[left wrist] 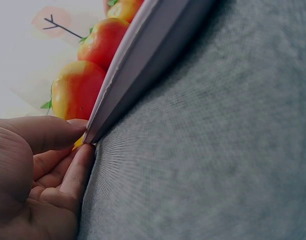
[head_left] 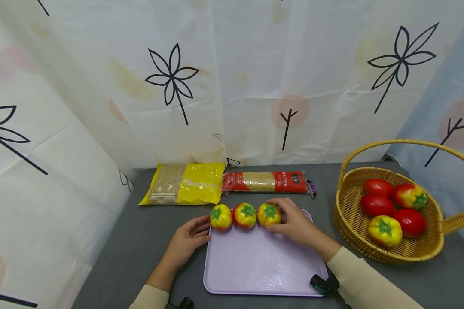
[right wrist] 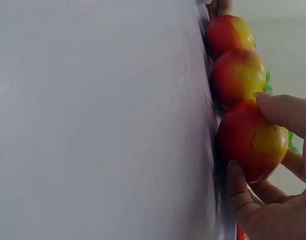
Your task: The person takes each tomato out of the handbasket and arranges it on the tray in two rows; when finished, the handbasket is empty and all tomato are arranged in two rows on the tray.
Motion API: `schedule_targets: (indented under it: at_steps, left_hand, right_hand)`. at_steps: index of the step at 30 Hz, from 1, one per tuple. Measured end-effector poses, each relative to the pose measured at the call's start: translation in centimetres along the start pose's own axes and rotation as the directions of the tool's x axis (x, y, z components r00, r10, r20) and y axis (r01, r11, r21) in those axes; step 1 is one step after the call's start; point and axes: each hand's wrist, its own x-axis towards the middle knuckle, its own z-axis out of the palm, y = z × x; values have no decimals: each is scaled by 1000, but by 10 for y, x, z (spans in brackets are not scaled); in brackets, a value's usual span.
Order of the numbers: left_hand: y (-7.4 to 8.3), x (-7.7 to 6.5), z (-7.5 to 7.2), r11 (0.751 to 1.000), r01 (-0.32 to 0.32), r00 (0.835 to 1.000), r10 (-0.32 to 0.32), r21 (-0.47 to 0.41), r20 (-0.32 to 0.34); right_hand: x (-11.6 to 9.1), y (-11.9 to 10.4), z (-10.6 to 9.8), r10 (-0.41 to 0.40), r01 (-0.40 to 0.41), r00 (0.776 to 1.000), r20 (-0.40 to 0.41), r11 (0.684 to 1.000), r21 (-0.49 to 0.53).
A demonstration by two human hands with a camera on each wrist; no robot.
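- right hand [head_left: 294, 221], upper right of the tray: thumb and fingers curled round the right fruit [head_left: 269, 214], gripping it by its sides, green top showing.
- left hand [head_left: 187, 240], left of centre: thumb and finger appear to pinch the tray [head_left: 263, 266] near its upper left corner.
- right fruit ends a row along the tray's upper edge, with middle fruit [head_left: 245, 216] and left fruit [head_left: 221, 217]; cannot tell if neighbours touch.
- handling, my judgement: a light side grip suits this round shape; lower it straight, clear of middle fruit, so the row is not nudged.
- best to spread thumb and fingers evenly on release; a one-sided slip could roll it over the rim.
- a steady left pinch, without lifting, should stop the tray sliding.
- basket [head_left: 344, 219] at right, with more fruit inside; yellow bag [head_left: 199, 184] behind the tray.
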Motion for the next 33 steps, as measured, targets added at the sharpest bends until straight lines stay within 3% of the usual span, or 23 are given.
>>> schedule_targets:
  at_steps: [14, 33]
  left_hand:
    - [0, 0, 1, 1000, 2, 1000, -2, 6, -16]
    - [1, 0, 0, 1000, 4, 1000, -4, 8, -10]
  right_hand:
    - [0, 2, 2, 14, -14, 1000, -15, 1000, 16]
    - [-29, -15, -39, -69, 77, 994, -82, 991, 105]
